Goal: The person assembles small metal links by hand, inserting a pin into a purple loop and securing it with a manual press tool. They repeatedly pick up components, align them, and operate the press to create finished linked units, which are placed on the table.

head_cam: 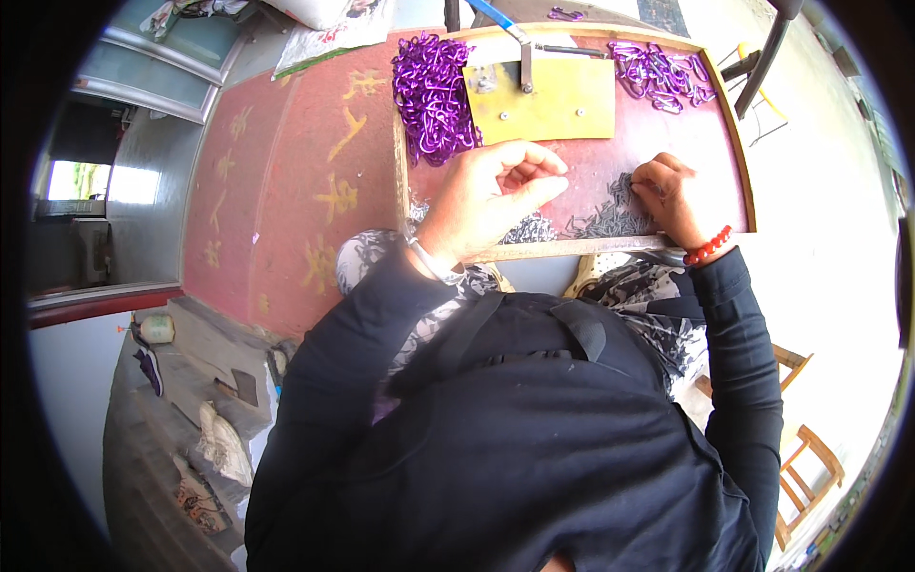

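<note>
My left hand (pixel 504 189) hovers over the near left part of a wood-rimmed tray (pixel 730 143), its thumb and fingertips close together; whether something small is between them I cannot tell. My right hand (pixel 668 196) has its fingertips at a heap of small dark metal pins (pixel 611 214). Small silvery metal parts (pixel 530 229) lie beside that heap, partly under my left hand. A dense pile of purple metal carabiner parts (pixel 434 96) fills the tray's far left. Purple carabiners (pixel 661 71) lie at its far right. Between them is a yellow plate (pixel 557 104).
A metal lever with a blue handle (pixel 493 13) stands over the yellow plate, beside a spring. One purple carabiner (pixel 565 13) lies beyond the tray's far rim. Wooden chairs (pixel 808 457) stand at the right. An axe (pixel 239 386) lies on the left.
</note>
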